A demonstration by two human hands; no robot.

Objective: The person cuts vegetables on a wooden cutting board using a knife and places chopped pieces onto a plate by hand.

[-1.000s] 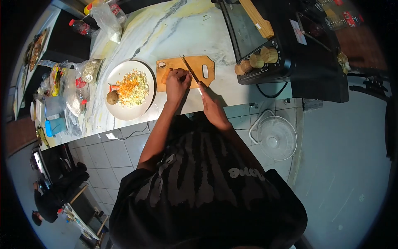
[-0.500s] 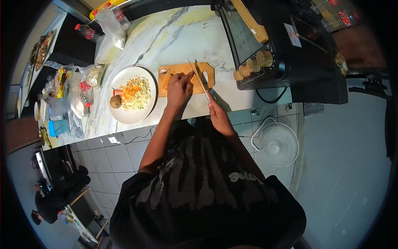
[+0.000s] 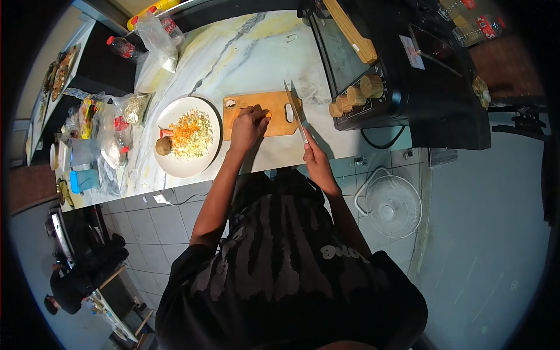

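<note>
My right hand (image 3: 315,156) grips the handle of a kitchen knife (image 3: 294,108), whose long blade points away from me over the right end of the wooden cutting board (image 3: 274,129). With bent fingers, my left hand (image 3: 248,127) closes on a piece of carrot (image 3: 268,115) on the board; most of it is hidden under the fingers. Left of the board stands a white plate (image 3: 175,169) with diced carrot (image 3: 189,129), pale green diced vegetable (image 3: 202,140) and a round brown item (image 3: 164,146) at its left side.
A black oven (image 3: 373,108) with wooden knobs stands at the right. Plastic bags (image 3: 135,108), cola bottles (image 3: 122,48) and a blue container (image 3: 83,180) line the counter's left side. A white fan (image 3: 388,210) is on the floor; another person (image 3: 79,280) is at lower left.
The knife has moved right, away from my left fingers, and its blade now stands steeper. My left hand has shifted slightly to the left on the board.
</note>
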